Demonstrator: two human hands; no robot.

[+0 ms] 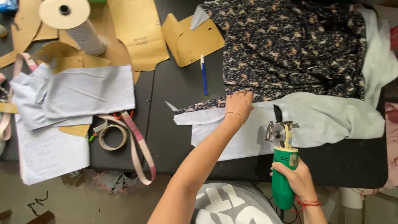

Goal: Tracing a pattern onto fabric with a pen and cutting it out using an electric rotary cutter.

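Just then the right hand [297, 177] gripped the green handle of a rotary cutter [283, 164], fingers wrapped tight around it, the round blade resting on the pale fabric [327, 120] at the near edge of the black table [174, 95]. The left hand [239, 103] lay flat, fingers spread and holding nothing, just left of the cutter, pressing where the floral cloth [290, 45] overlapped the pale fabric. Beyond the cutter the floral cloth spread over the table's far side. Left of the cutter lay a blue pen [203, 74], and farther left a tape measure [132, 141], pale cut pieces [78, 93], brown paper patterns [141, 33] and a thread cone [76, 25].
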